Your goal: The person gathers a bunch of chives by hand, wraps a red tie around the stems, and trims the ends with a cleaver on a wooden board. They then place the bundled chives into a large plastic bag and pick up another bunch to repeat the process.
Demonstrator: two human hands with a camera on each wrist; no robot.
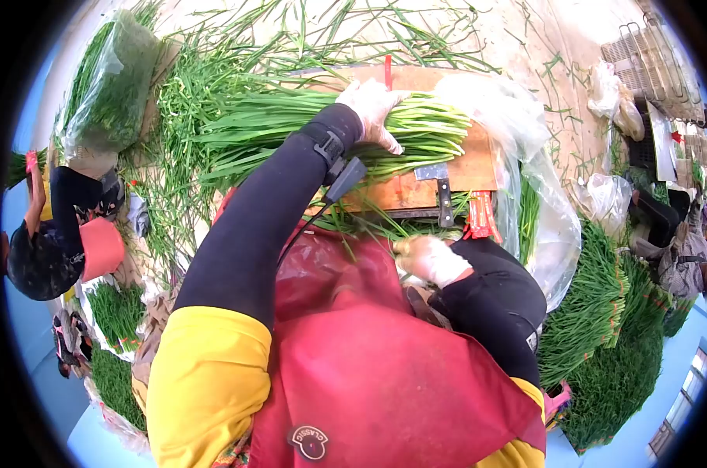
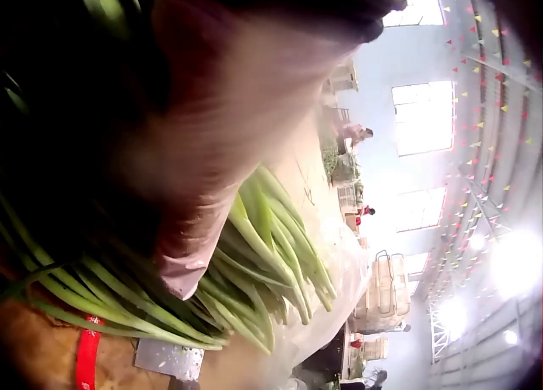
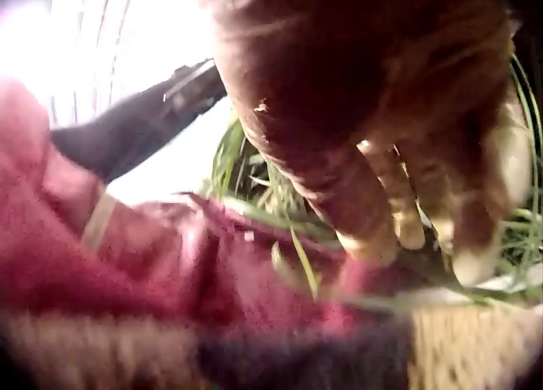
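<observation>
The right hand (image 3: 399, 135) fills the upper part of the view, gloved, its fingers (image 3: 365, 212) curled downward with the tips just above a few thin green leaves (image 3: 297, 254). The leaves lie across the red apron (image 3: 153, 263), which spreads below and to the left of the hand. More green blades (image 3: 233, 165) rise behind the apron. A dark sleeve (image 3: 136, 127) crosses above the apron, against bright light. Everything is blurred.

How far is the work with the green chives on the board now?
Done: bundles lie stacked at the right. In hand: the left hand presses a chive bunch on the wooden board; the right hand is at the apron, the cleaver unused. Left: loose chives beyond.
</observation>
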